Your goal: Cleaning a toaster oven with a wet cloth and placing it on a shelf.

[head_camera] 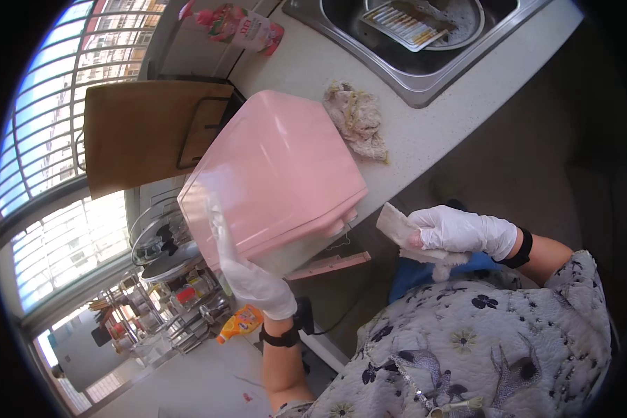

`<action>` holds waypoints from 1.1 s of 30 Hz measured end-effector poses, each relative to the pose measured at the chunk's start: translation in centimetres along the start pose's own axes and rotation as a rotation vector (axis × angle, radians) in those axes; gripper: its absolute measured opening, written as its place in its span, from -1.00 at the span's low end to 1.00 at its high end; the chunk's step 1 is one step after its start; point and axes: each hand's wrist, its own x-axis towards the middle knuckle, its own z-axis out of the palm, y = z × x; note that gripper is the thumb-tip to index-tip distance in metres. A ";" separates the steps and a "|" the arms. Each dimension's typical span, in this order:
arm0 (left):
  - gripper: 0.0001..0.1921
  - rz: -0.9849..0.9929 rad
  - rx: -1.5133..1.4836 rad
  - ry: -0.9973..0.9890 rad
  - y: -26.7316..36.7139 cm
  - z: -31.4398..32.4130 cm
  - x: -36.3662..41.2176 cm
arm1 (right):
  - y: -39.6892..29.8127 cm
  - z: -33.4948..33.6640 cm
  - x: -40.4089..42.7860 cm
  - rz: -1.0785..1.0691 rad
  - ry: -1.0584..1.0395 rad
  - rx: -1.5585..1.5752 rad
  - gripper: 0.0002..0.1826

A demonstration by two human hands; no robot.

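Note:
A glossy pink plastic box (277, 172) stands at an angle on the pale countertop in front of me. My left hand (256, 277), in a white glove, rests against its near-left side with the fingers stretched out along the surface. White-gloved as well, my right hand (449, 230) is held off the counter's front edge. It grips a folded whitish cloth (397, 224), part of which hangs below the fingers. A crumpled, stained rag (355, 120) lies on the counter just beyond the box.
A steel sink (418, 89) holds a metal basin (475, 36) and a patterned tray (405, 26). Beside the wall are a pink pump bottle (251, 31) and a wooden cutting board (141, 136). Glass lids (162, 235), a spice rack (151, 313) and an orange pouch (240, 324) stand left.

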 end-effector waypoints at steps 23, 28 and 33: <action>-0.39 -0.982 -1.958 -0.080 -5.2 -2.9 -8.6 | -3.4 19.6 12.0 -0.472 0.152 -1.414 0.03; -0.47 -1.071 -2.133 0.165 -11.9 -4.8 -7.3 | -7.5 21.7 13.9 -0.693 0.211 -1.421 -0.06; -0.73 -1.052 -1.898 0.547 -18.8 -4.9 -4.0 | -14.1 19.8 15.3 -0.682 0.595 -1.814 -0.26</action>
